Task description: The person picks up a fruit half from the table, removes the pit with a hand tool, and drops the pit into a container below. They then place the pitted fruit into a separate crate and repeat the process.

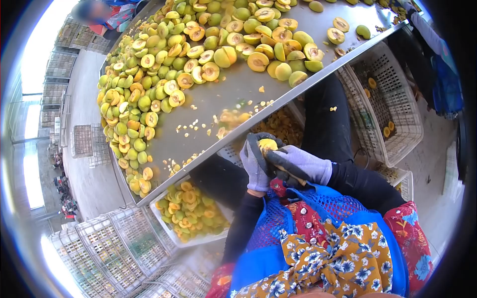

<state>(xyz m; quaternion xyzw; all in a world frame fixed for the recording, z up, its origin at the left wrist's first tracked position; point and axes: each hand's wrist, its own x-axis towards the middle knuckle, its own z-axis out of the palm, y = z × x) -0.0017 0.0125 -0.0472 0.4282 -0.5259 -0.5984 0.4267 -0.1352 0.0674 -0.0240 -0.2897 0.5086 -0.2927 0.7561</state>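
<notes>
Both my hands wear pale lilac gloves with dark coated fingers and meet just off the metal table's near edge. Between them sits a yellow apricot (268,144), partly covered by the fingers. My left hand (255,161) is closed around its left side. From the right, my right hand (300,164) presses its fingers against the fruit; whether it also holds a tool is hidden. Many halved apricots (194,64), green-yellow outside and some with brown pits showing, are heaped on the table (198,107) beyond my hands.
A white crate full of apricot halves (191,208) stands below the table at left. On the right, a plastic crate (392,99) holds a few halves. Loose seeds (194,126) dot the tabletop. Other people (117,17) are at the far left and right; stacked crates (114,248) stand lower left.
</notes>
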